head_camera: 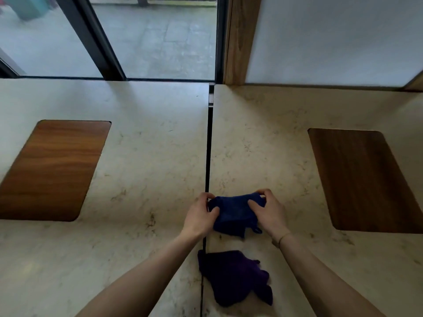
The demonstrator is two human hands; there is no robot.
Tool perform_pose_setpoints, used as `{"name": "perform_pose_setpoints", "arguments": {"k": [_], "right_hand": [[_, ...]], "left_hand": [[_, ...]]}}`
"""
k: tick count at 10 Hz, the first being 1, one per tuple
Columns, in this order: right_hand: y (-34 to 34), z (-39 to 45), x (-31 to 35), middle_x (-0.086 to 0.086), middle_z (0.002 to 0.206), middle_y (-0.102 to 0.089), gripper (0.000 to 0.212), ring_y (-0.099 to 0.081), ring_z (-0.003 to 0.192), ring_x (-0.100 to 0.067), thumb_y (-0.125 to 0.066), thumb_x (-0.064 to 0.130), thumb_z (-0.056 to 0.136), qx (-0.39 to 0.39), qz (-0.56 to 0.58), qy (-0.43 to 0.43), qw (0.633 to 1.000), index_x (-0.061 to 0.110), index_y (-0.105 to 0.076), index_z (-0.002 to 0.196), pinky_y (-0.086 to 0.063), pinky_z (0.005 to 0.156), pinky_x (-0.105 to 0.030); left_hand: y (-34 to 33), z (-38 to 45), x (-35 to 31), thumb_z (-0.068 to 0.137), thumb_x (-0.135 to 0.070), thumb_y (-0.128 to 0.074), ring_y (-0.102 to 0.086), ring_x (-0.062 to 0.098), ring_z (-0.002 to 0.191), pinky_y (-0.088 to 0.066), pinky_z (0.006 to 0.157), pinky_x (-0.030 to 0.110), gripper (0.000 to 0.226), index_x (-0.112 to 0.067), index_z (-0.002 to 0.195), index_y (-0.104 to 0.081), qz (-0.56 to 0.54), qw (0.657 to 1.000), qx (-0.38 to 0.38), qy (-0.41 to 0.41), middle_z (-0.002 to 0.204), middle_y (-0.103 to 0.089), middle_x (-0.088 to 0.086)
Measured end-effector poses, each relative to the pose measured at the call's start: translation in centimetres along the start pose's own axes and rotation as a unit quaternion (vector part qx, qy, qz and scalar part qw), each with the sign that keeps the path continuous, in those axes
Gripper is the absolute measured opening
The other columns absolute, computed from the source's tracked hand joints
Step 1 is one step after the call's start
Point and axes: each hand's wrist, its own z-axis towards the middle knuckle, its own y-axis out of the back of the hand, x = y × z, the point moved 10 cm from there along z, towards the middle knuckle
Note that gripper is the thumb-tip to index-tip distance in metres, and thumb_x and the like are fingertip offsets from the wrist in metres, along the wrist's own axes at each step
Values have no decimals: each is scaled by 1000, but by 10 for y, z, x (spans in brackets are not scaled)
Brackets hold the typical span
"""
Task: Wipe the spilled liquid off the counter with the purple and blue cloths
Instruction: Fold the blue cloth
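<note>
A blue cloth [235,213] lies bunched on the pale marbled counter [263,145], just right of the dark seam between two slabs. My left hand [201,216] grips its left edge and my right hand [267,209] grips its right edge, fingers curled over the top. Nearer to me, a crumpled purple cloth [233,277] lies loose on the counter across the seam, touched by neither hand. I cannot make out any spilled liquid on the surface.
A wooden inlay panel [52,170] sits in the left slab and a darker one [364,179] in the right slab. A narrow dark gap [208,145] splits the slabs. Windows stand behind the left slab, a white wall with wooden trim [238,40] behind the right.
</note>
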Motion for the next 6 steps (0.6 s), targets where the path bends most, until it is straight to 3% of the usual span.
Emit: {"name": "perform_pose_setpoints", "arguments": {"k": [2, 3, 6], "right_hand": [[-4, 0, 0, 5, 127, -56, 39, -53, 110, -13, -61, 40, 93, 11, -74, 51, 996, 34, -50, 130, -51, 86, -34], [7, -3, 8, 8, 127, -55, 41, -50, 113, -11, -61, 44, 91, -18, -73, 77, 994, 37, -50, 130, -49, 90, -33], [49, -43, 71, 28, 114, -45, 40, -46, 108, -1, -51, 58, 87, -106, -83, 185, 974, 49, -43, 125, -42, 80, -22]], "left_hand": [[10, 0, 2, 97, -25, -58, -63, 18, 100, -59, 85, 38, 37, -24, 133, -50, 30, 999, -35, -15, 130, -52, 2], [24, -4, -4, 97, -29, -60, -61, 4, 89, -55, 76, 26, 37, -26, 132, -52, 35, 997, -62, -36, 129, -55, -3], [91, -36, -62, 94, -32, -65, -60, -2, 92, -48, 71, 15, 32, -25, 124, -58, -3, 977, -128, -171, 119, -59, -8]]}}
